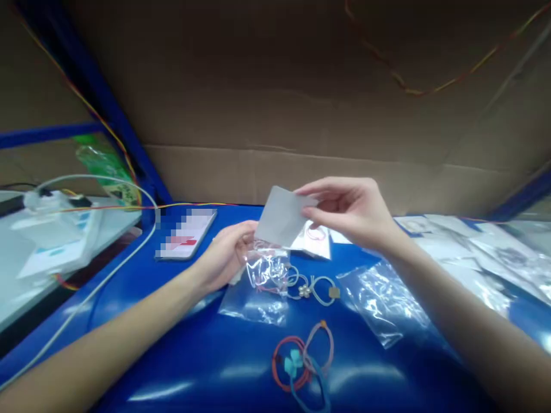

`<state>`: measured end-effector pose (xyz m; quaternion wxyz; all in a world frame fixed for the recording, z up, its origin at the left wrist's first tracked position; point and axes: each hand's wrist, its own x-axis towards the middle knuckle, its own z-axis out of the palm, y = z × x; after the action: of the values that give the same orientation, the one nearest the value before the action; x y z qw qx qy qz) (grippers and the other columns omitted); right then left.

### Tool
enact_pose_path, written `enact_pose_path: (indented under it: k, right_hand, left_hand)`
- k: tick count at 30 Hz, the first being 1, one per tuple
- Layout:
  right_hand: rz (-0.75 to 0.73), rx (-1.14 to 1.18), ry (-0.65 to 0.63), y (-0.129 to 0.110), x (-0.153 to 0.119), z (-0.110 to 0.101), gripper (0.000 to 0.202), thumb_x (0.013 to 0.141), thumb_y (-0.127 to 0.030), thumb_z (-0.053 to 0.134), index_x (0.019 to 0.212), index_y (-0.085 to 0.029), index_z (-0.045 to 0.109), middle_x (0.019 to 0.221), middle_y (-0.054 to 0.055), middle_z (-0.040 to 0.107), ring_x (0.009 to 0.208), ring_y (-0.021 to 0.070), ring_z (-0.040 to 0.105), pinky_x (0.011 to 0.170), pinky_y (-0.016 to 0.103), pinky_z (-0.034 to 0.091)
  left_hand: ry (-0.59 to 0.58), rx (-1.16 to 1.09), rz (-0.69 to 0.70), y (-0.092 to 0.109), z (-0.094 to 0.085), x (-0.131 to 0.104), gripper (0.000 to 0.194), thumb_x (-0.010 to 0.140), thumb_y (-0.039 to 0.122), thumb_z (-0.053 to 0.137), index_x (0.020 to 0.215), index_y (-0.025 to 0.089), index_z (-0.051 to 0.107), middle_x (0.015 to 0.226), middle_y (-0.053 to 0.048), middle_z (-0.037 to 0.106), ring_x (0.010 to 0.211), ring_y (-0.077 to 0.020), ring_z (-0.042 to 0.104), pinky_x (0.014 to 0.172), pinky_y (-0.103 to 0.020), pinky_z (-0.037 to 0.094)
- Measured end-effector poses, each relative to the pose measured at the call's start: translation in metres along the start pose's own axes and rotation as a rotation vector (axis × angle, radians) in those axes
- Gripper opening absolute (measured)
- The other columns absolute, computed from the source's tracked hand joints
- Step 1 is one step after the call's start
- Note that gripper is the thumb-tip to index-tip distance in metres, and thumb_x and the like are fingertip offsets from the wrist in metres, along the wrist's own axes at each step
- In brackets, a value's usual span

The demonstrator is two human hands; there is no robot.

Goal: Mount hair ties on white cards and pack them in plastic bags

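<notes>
My right hand (344, 209) pinches a plain pale grey card (282, 218) between thumb and fingers. The card is tilted over the table. To its left, my left hand (226, 252) is closed on the top of a clear plastic bag (258, 301), close to the card's lower left edge. Whether the card touches the bag's mouth, I cannot tell. Pale grey hair ties (321, 289), one with a flower charm, lie just right of the bag. Nearer to me are red, pink and blue hair ties (295, 373), with a light blue bow among them.
Another clear bag (383, 304) lies under my right forearm. Packed cards and bags (465, 258) pile up at the right. A phone (187, 235), partly blurred, lies at the left near a white cable (107, 272). Cardboard (301, 115) walls the back.
</notes>
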<state>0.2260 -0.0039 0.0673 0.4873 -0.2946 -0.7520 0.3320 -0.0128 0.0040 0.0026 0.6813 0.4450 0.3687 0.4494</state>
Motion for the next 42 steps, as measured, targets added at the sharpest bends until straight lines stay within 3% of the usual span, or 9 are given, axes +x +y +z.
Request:
enact_pose_path:
  k: [6, 12, 17, 26, 37, 42]
  right_hand:
    - [-0.091, -0.154, -0.037, -0.012, -0.003, 0.006, 0.025, 0.08, -0.011, 0.075, 0.104, -0.017, 0.08, 0.094, 0.005, 0.08, 0.074, 0.0156, 0.074, 0.063, 0.023, 0.06]
    - [-0.06, -0.137, -0.029, -0.011, -0.005, 0.011, 0.028, 0.082, -0.014, 0.073, 0.109, -0.017, 0.078, 0.095, 0.005, 0.079, 0.073, 0.0162, 0.073, 0.062, 0.025, 0.061]
    - [-0.098, -0.181, 0.0, -0.01, -0.007, 0.014, 0.025, 0.082, -0.013, 0.072, 0.106, -0.016, 0.078, 0.098, 0.005, 0.079, 0.079, 0.017, 0.074, 0.067, 0.025, 0.063]
    - [0.07, -0.268, 0.097, -0.014, -0.005, 0.012, 0.033, 0.077, -0.012, 0.074, 0.109, -0.011, 0.078, 0.087, 0.008, 0.08, 0.063, 0.0187, 0.074, 0.052, 0.025, 0.059]
    - [-0.138, -0.542, 0.102, -0.021, -0.013, 0.015, 0.034, 0.078, -0.011, 0.073, 0.111, -0.017, 0.081, 0.087, 0.006, 0.082, 0.063, 0.0192, 0.075, 0.06, 0.03, 0.062]
    - [-0.19, -0.633, 0.135, -0.026, -0.015, 0.015, 0.035, 0.079, -0.01, 0.071, 0.112, -0.018, 0.081, 0.09, 0.005, 0.082, 0.063, 0.0193, 0.076, 0.062, 0.029, 0.062]
  left_hand:
    - [0.009, 0.008, -0.011, 0.0, 0.002, 0.0, 0.027, 0.081, 0.023, 0.07, 0.105, 0.011, 0.074, 0.099, -0.014, 0.08, 0.089, -0.0294, 0.078, 0.075, -0.035, 0.063]
    - [-0.056, 0.047, 0.003, -0.002, 0.0, -0.001, 0.017, 0.082, 0.024, 0.075, 0.096, 0.015, 0.079, 0.094, -0.01, 0.081, 0.081, -0.0232, 0.076, 0.07, -0.028, 0.062]
    - [-0.087, 0.047, -0.034, -0.005, -0.005, 0.002, 0.022, 0.077, 0.021, 0.081, 0.098, 0.013, 0.079, 0.091, -0.01, 0.081, 0.074, -0.0209, 0.075, 0.068, -0.027, 0.061]
    - [-0.008, 0.019, -0.029, -0.001, -0.002, 0.0, 0.025, 0.079, 0.024, 0.08, 0.099, 0.011, 0.08, 0.092, -0.012, 0.081, 0.078, -0.0218, 0.076, 0.07, -0.026, 0.061]
    - [-0.096, 0.118, -0.092, 0.005, -0.006, -0.002, 0.029, 0.081, 0.031, 0.077, 0.104, 0.014, 0.08, 0.098, -0.013, 0.081, 0.084, -0.0238, 0.077, 0.07, -0.027, 0.063]
    - [-0.067, 0.134, -0.058, 0.008, -0.004, -0.003, 0.03, 0.084, 0.029, 0.076, 0.11, 0.015, 0.076, 0.098, -0.013, 0.081, 0.08, -0.0237, 0.079, 0.069, -0.027, 0.063]
